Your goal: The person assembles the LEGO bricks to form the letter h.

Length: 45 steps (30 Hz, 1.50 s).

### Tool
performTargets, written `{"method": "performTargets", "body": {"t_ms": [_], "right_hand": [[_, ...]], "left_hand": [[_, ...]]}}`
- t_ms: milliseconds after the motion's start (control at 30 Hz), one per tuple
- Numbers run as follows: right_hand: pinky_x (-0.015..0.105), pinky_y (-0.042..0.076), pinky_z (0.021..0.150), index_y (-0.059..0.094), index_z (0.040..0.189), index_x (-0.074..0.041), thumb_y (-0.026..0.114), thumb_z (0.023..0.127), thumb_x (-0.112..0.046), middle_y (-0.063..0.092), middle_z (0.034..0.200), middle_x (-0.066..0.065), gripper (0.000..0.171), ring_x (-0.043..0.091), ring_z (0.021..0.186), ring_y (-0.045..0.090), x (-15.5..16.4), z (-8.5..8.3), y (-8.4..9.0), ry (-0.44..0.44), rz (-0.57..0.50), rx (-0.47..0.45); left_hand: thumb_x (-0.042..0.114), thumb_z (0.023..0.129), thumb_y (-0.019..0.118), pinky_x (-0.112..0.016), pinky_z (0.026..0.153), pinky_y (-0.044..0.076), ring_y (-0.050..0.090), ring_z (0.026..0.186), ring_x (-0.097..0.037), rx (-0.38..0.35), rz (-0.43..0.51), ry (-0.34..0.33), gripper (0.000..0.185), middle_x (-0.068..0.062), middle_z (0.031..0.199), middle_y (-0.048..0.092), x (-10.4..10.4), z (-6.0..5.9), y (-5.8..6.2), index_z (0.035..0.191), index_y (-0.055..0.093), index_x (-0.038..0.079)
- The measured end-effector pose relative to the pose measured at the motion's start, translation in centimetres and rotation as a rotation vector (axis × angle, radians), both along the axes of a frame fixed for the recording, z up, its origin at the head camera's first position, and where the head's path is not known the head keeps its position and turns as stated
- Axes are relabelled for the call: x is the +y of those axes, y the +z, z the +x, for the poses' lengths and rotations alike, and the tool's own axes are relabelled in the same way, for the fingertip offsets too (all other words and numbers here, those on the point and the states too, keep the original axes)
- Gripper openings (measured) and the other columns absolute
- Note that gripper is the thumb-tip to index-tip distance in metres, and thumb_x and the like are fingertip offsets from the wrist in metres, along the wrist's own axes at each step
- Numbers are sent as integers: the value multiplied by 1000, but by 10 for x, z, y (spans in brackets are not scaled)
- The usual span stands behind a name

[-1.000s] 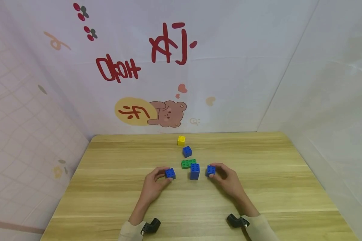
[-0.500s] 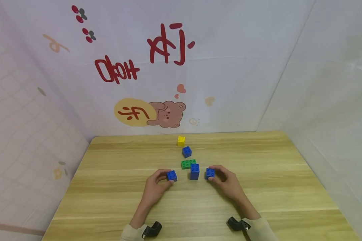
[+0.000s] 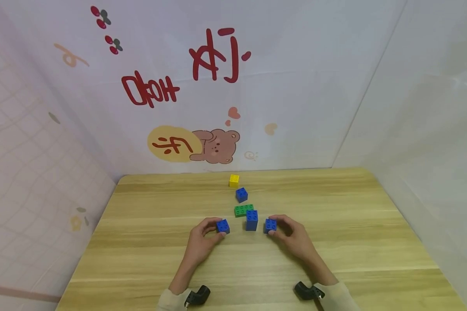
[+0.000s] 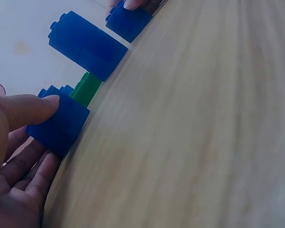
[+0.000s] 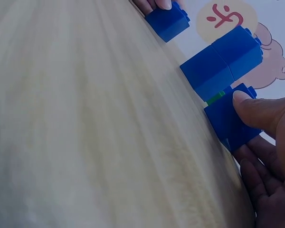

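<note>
My left hand (image 3: 201, 242) pinches a blue toy brick (image 3: 223, 226) between thumb and fingers, low over the wooden table. On the other side, my right hand (image 3: 293, 237) pinches a second blue brick (image 3: 270, 225) the same way. Between them stands a stack of two blue bricks (image 5: 222, 61), one on top of the other, with a seam showing in the right wrist view. Both held bricks are apart from the stack. Just behind the stack lies a flat green brick (image 3: 243, 210), longer than the blue ones and partly hidden by it.
Farther back on the wooden table (image 3: 159, 203) sit a single blue brick (image 3: 241, 195) and a yellow brick (image 3: 234, 181). A white printed cloth (image 3: 303, 86) hangs behind the table's far edge and along both sides.
Both hands have shifted slightly with their bricks: the left one to the right and a little nearer the body, the right one a little nearer too. The stack stays in place.
</note>
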State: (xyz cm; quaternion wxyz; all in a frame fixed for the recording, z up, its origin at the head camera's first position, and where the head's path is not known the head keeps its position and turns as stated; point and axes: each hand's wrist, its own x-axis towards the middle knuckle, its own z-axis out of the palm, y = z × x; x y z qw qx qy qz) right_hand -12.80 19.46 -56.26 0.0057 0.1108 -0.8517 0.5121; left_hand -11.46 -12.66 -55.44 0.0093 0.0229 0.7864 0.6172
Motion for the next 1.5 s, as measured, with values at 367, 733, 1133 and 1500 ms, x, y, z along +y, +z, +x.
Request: {"method": "performTargets", "body": {"t_ms": [367,733,1133,1500], "right_hand": [[49,48,113,68,124,-30,80,90,-27,70,131,-4,36,23,131,62,-1,2,3,7,-7,-17],[40,50,113,69,123,-31,82,87,-27,70,129,-7,38,19,129,62,-1,3,2,26,4,-4],[39,48,115,68,124,-32,83,86,-31,69,132,-5,40,23,132,60,-5,9,5,30,18,-47],[36,50,112,69,123,-33,85,84,-29,71,129,-6,43,19,126,63,-7,7,7,24,55,-47]], "left_hand": [[6,86,82,-31,101,56,67,115,-22,-12,30,-15,41,-5,130,68,1,1,1,122,71,20],[8,86,83,-34,104,55,67,113,-22,-7,29,-43,40,-6,128,68,5,5,1,121,71,20],[5,85,82,-35,104,56,67,114,-22,-18,36,-74,39,-6,127,68,12,8,2,120,71,19],[7,87,81,-34,104,56,67,115,-24,-11,28,-113,37,-9,128,68,18,7,4,122,70,17]]}}
